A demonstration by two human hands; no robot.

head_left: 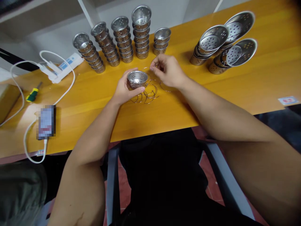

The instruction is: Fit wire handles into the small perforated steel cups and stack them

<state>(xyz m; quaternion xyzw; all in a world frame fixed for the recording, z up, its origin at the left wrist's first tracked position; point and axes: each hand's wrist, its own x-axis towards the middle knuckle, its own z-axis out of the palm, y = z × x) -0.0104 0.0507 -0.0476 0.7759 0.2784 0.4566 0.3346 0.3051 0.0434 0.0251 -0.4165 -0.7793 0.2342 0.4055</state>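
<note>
A small perforated metal cup (137, 78) sits tilted in my left hand (124, 86), whose fingers and thumb wrap round its side. Just to its right, my right hand (166, 70) is closed in a pinch. A thin wire ring (145, 68) shows in part at its fingertips, near the cup's rim; the rest of it is hidden. Several loose wire rings (150, 94) lie tangled on the table below and beside the cup. Another curved wire (166, 88) lies beneath my right wrist.
Several stacks of perforated cups (122, 40) stand along the back of the yellow table (150, 121). Larger perforated cups (211, 40) are stacked at the right. At the left are a power strip (68, 67) with white cables, a screwdriver (33, 94) and a phone (47, 122).
</note>
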